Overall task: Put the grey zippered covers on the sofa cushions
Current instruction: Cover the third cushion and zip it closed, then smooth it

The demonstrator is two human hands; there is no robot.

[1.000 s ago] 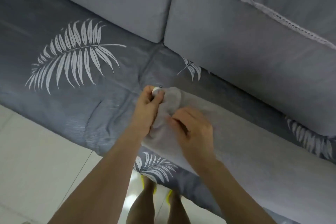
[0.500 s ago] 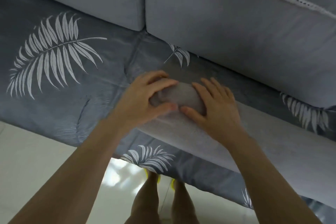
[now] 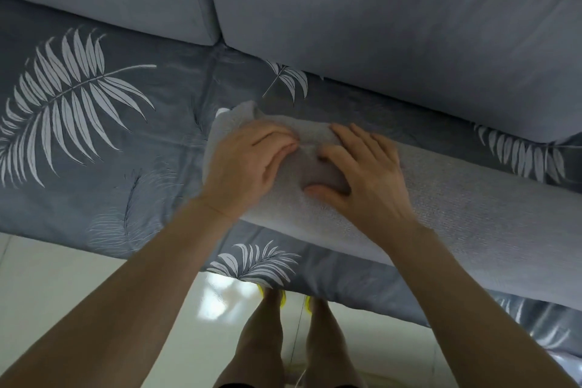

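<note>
Cover (image 3: 456, 198): grey, coarse-knit, drawn over a long cushion hidden inside, lying across the leaf-print sheet (image 3: 94, 173) on the sofa seat, just in front of the back cushions (image 3: 378, 25). Left end bunched and creased. Small white patch (image 3: 222, 111) at far corner, possibly bare insert; not certain. Zip not visible. Left hand (image 3: 248, 164) laid on end of cover, fingers together and bent, tips at a crease; pinching a fold or merely pressing, cannot tell. Right hand (image 3: 365, 176) spread flat just beside it, fingers straight, thumb (image 3: 318, 190) dug into fabric, nothing gripped. Judged soft, light, somewhat stretchy, grippy from texture; filling yielding under thumb, so no firm edge to push against. Best hold: pinch on slack at corner seam, other hand flat to pin cushion. Risks: fabric caught in zip, corner left unfilled.
</note>
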